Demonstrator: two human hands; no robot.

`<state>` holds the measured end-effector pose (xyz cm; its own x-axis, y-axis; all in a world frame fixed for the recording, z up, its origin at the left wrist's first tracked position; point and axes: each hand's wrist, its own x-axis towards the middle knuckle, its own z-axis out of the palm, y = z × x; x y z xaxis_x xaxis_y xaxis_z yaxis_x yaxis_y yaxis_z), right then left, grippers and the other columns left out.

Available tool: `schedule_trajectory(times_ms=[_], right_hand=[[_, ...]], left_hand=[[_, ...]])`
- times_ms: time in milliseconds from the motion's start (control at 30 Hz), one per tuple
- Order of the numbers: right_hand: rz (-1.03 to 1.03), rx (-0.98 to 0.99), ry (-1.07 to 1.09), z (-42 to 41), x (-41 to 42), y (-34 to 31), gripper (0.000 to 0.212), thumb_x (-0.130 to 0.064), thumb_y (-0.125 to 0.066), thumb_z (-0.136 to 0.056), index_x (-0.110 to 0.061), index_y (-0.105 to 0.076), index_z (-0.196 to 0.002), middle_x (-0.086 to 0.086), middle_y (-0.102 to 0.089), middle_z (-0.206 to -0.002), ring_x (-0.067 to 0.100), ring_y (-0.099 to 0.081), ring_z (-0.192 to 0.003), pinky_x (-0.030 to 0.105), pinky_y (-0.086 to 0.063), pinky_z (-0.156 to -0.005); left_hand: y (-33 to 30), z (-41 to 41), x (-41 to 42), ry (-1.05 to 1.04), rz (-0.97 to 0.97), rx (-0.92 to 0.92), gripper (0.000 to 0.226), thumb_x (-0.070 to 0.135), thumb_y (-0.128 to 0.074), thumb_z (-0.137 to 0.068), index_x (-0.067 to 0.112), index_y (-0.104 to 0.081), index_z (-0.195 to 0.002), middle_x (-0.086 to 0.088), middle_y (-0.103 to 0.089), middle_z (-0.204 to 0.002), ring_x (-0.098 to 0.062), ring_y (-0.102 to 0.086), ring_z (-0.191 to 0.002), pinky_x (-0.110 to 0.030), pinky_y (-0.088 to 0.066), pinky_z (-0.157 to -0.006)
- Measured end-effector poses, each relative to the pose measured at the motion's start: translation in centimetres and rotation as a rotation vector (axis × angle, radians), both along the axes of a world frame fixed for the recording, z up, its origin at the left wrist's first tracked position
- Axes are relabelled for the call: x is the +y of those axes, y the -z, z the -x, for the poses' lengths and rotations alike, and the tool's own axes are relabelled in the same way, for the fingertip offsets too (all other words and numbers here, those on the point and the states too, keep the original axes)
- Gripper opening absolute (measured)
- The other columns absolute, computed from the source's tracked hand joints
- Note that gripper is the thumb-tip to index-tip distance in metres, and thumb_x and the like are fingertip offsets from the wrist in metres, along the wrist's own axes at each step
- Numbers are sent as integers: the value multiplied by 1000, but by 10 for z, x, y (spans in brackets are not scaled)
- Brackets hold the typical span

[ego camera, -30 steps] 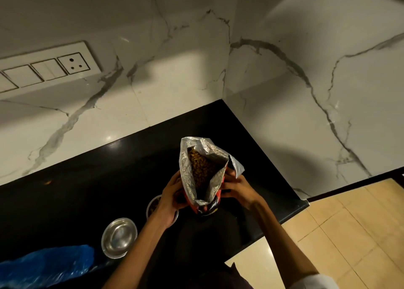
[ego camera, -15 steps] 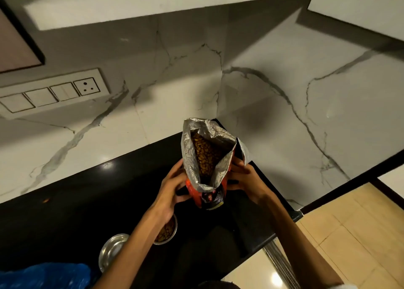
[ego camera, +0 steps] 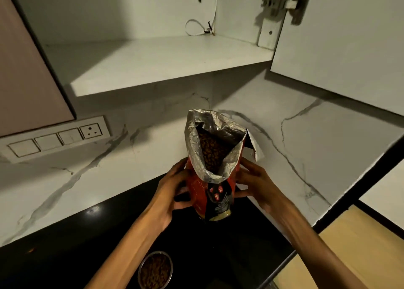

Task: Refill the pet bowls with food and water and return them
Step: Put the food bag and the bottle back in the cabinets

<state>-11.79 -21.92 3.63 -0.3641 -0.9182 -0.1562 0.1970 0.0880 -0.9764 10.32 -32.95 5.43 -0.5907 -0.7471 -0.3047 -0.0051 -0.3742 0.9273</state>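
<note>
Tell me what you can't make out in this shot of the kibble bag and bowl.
- Steel bowl of kibble: head view, partly behind the left forearm, bottom edge crops it.
- Red foil-lined kibble bag: print too dark to read.
- Water bowl: none in view.
- Left hand, right hand: fingertips behind bag.

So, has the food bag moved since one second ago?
Yes. The bag, held by both hands, has gone up: its base was down by the black counter, and it is now raised against the marble wall, toward the open cabinet.

Food bag (ego camera: 213, 179) between both hands above counter (ego camera: 65, 256), bowl (ego camera: 155, 269) below-left — open cabinet shelf (ego camera: 153, 63) overhead behind
</note>
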Motion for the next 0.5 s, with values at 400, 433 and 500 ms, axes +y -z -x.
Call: schedule_trajectory(times_ms=[400,433,500], right_hand=[[47,109,51,17,23,-97,50,-30,-68,-86,-35,-64,-135,11,-75,-121,33,-73,-106,41,-63,-67],[51,120,54,18,27,-102,46,-29,-68,-87,-35,-67,-133,12,-75,-121,33,-72,-103,40,-62,-65],[51,147,45,20,34,-110,43,-32,-72,-86,-36,-71,-129,12,-75,-120,33,-72,-100,41,-62,-66]], left_hand=[[-113,15,26,19,17,-39,22,38,-69,-91,34,-76,-112,-8,-69,-121,-34,-70,-108,-48,-64,-81],[-118,16,30,17,-6,-37,20,38,-70,-91,32,-76,-109,-10,-68,-120,-34,-70,-107,-49,-64,-81],[-127,17,39,22,-38,-25,19,37,-71,-90,29,-74,-107,-13,-68,-117,-36,-71,-105,-53,-63,-84]])
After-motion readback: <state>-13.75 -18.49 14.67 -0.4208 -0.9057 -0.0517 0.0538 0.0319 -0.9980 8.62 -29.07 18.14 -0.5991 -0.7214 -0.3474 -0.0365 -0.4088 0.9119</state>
